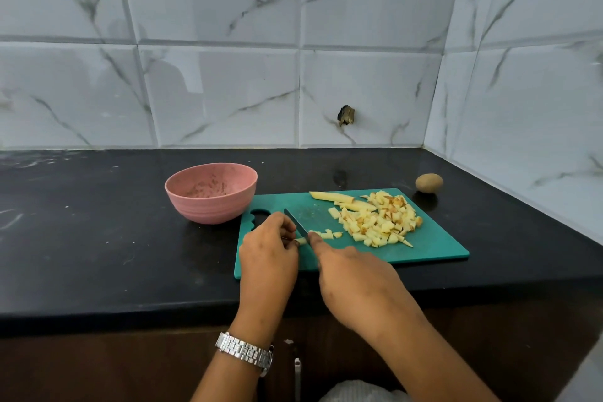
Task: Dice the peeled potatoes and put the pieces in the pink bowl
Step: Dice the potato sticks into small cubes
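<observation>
A teal cutting board (434, 246) lies on the black counter. My left hand (269, 250) pinches the end of a potato strip (302, 240) near the board's left side. My right hand (355, 281) grips a knife (296, 222) whose blade cuts down across that strip, forefinger along the spine. A few fresh cubes (328, 234) lie just right of the blade. A heap of diced potato (381, 222) covers the board's right half, with two uncut strips (336, 198) behind it. The pink bowl (211, 192) stands left of the board, with only specks inside.
A whole unpeeled potato (429, 183) sits on the counter (98, 238) behind the board's right corner. Marble-tiled walls close off the back and right side. The counter's front edge runs just below my wrists. A metal watch (244, 351) is on my left wrist.
</observation>
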